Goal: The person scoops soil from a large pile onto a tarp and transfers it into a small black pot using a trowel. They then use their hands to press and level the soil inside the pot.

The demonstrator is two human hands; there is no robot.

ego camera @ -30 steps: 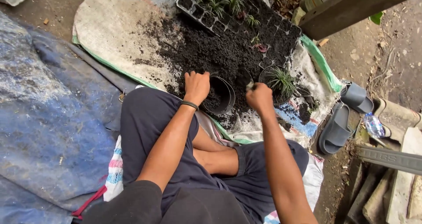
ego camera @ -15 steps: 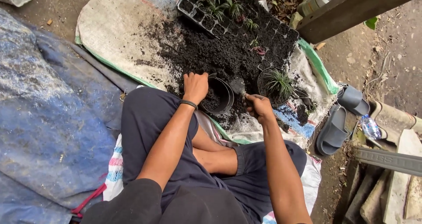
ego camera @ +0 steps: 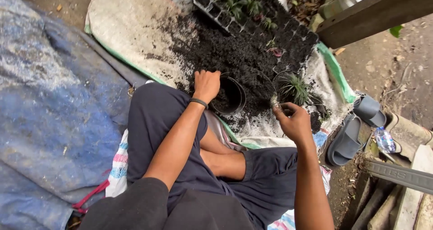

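Note:
My left hand [ego camera: 206, 84] grips the rim of a black plastic pot [ego camera: 230, 97] that lies tilted against a heap of dark soil [ego camera: 234, 54]. My right hand [ego camera: 294, 120] is closed on the handle of a small trowel [ego camera: 273, 99], whose blade pokes into the soil beside the pot. Just beyond the right hand stands a second black pot holding a spiky green plant [ego camera: 295, 88].
A black seedling tray [ego camera: 243, 13] with small green plants lies behind the soil, all on a pale sack [ego camera: 122, 27]. A blue tarp [ego camera: 45, 99] covers the left. Grey sandals [ego camera: 356, 130], a plastic bottle [ego camera: 384, 139] and a wooden beam [ego camera: 374, 13] are on the right.
My right hand has drawn back toward me and to the right with the trowel. My left hand stays on the pot's rim. The view has shifted slightly.

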